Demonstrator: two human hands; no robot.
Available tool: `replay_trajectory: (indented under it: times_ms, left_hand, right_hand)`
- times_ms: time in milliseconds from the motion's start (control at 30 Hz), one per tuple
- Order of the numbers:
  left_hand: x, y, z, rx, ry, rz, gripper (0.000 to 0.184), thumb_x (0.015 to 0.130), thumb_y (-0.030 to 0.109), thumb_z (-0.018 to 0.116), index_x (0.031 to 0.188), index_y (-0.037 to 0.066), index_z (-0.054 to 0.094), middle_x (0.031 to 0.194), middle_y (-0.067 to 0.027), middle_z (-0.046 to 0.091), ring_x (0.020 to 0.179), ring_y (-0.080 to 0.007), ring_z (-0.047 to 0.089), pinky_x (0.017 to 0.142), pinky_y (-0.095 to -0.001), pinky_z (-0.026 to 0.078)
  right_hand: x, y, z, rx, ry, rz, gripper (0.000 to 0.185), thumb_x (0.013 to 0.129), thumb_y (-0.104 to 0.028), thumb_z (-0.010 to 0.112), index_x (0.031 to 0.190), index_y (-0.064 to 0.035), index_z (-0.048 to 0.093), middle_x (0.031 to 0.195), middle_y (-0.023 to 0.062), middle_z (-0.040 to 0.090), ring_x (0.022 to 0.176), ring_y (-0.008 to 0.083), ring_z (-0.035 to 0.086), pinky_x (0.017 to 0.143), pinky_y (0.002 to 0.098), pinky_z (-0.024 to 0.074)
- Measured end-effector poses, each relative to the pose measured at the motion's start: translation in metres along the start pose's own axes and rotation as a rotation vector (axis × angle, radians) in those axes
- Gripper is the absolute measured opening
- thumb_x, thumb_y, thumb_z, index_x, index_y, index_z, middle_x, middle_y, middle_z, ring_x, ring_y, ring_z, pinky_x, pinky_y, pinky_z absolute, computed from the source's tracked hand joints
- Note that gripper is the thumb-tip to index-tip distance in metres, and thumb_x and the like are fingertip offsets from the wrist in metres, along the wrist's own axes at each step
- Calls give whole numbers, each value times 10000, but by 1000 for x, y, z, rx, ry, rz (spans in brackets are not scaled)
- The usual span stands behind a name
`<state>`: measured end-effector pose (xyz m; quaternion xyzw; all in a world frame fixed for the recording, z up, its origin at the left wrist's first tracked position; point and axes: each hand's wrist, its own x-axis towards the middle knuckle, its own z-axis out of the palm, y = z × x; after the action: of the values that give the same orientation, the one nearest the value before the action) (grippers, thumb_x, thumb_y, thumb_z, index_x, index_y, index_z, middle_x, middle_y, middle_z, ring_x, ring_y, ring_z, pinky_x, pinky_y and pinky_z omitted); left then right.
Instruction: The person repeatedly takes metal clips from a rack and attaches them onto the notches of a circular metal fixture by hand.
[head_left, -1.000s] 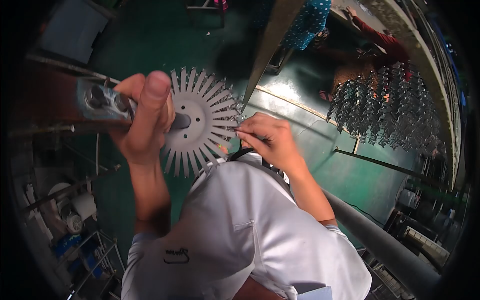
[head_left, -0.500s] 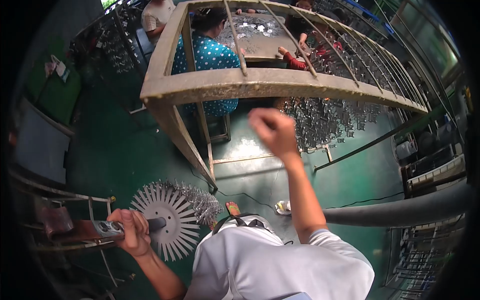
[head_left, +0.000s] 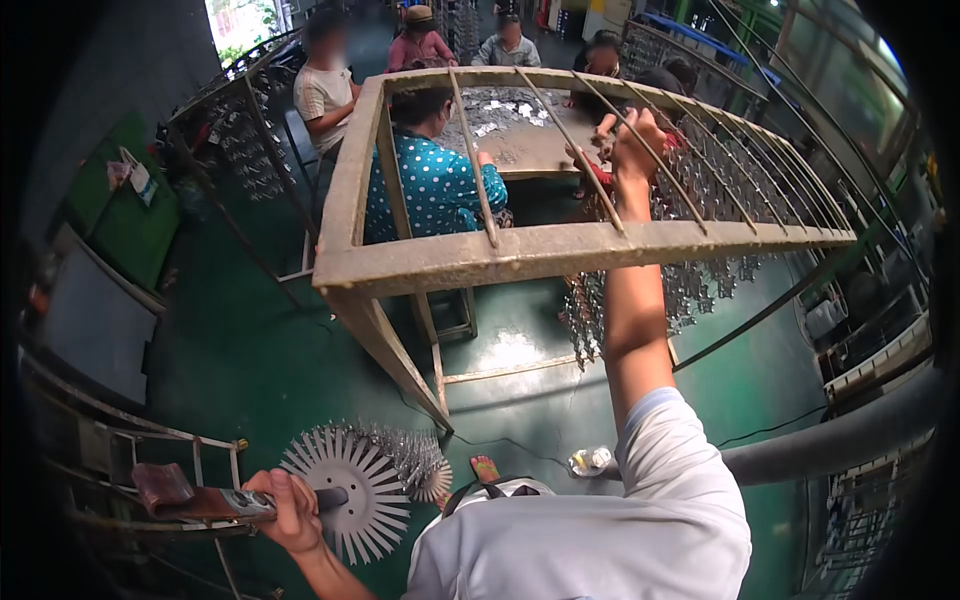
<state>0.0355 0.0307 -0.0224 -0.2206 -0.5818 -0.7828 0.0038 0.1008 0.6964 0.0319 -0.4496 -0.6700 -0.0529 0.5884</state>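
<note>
My left hand [head_left: 290, 510] is closed around the shaft of a hanging fixture, close to its bent copper-coloured hook [head_left: 165, 490]. On that shaft, a slotted metal disc [head_left: 348, 495] sits just right of the hand, with small spiky metal pieces [head_left: 395, 455] clustered behind it. My right hand [head_left: 637, 150] is raised behind the front beam of a pale metal rack [head_left: 560, 250], its fingers curled beside one of the top bars. Whatever those fingers hold is hidden. Strings of small metal parts [head_left: 690, 290] hang under the rack near my right forearm.
Several people sit around a table [head_left: 515, 150] strewn with metal pieces beyond the rack. A person in a dotted teal shirt [head_left: 440, 175] is closest. A thick grey pipe [head_left: 800, 440] crosses at right. A cable and a pale object [head_left: 590, 461] lie on the green floor.
My right hand has moved up and forward, from in front of the rack to behind its front beam among the bars. The view has tilted up; my left hand keeps its hold.
</note>
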Motion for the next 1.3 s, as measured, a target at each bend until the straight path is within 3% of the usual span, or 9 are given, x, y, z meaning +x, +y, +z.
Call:
replay_trajectory:
  times_ms: [267, 433, 467, 567, 633, 700, 900, 1167, 1300]
  left_hand:
    - [3, -7, 0, 5, 58, -13, 387, 1013, 170, 572, 684, 106, 379, 438, 33, 295, 321, -49, 238, 297, -227, 203]
    - [6, -8, 0, -14, 70, -30, 375, 991, 105, 593, 695, 116, 362, 450, 38, 298, 339, -45, 230, 318, -231, 191]
    - [7, -9, 0, -11, 71, -28, 376, 992, 104, 590, 693, 117, 362, 449, 39, 298, 339, -44, 228, 318, -231, 189]
    - [8, -11, -2, 10, 71, -20, 387, 1005, 139, 578, 682, 118, 366, 442, 42, 293, 329, -43, 227, 307, -230, 190]
    - [9, -12, -2, 47, 68, -10, 419, 1025, 214, 565, 665, 117, 373, 430, 44, 285, 311, -44, 230, 288, -226, 196]
    - [10, -13, -4, 54, 53, 6, 412, 1026, 211, 563, 672, 116, 376, 430, 44, 286, 311, -45, 230, 288, -226, 196]
    - [10, -10, -1, 23, 47, 1, 388, 1028, 198, 555, 687, 102, 395, 432, 40, 298, 312, -47, 235, 292, -227, 201]
    - [7, -9, 3, -46, 78, 6, 379, 993, 70, 579, 683, 123, 367, 465, 54, 311, 351, -34, 249, 327, -223, 207]
    - [4, -7, 4, -83, 140, -54, 363, 975, 31, 583, 695, 125, 373, 490, 49, 331, 374, -40, 273, 357, -229, 207]
  right_hand:
    - [1, -34, -9, 87, 164, 89, 243, 938, -192, 581, 857, -12, 723, 759, 231, 700, 700, 391, 707, 635, 481, 564]
    - [-8, -49, -14, 339, 88, 148, 273, 949, -221, 578, 893, -5, 737, 676, 128, 713, 676, 253, 721, 644, 383, 543]
    - [-15, -56, -27, 470, 92, 109, 222, 920, -184, 629, 959, 2, 744, 757, 213, 702, 696, 358, 704, 669, 420, 535]
    - [-37, -47, -25, 536, 188, 12, 192, 912, -167, 658, 960, -3, 744, 745, 186, 704, 688, 322, 700, 667, 397, 526]
    - [-61, -60, -53, 631, 51, 256, 197, 900, -191, 717, 977, -13, 750, 785, 133, 706, 680, 196, 660, 623, 315, 489]
    - [-81, -50, -66, 574, 94, 106, 171, 891, -161, 739, 968, -9, 754, 829, 118, 678, 714, 162, 633, 608, 292, 478]
    - [-150, -42, -118, 643, -92, -19, 135, 900, -85, 712, 994, 11, 724, 922, 89, 661, 862, 190, 638, 765, 328, 515]
    - [-222, -75, -200, 886, -471, 303, 117, 907, -31, 701, 1010, 14, 735, 899, -8, 657, 668, 28, 440, 572, 185, 316]
    - [-264, -84, -224, 1022, -625, 338, 132, 892, 12, 708, 1020, 24, 737, 907, 26, 655, 720, 55, 511, 597, 198, 378]
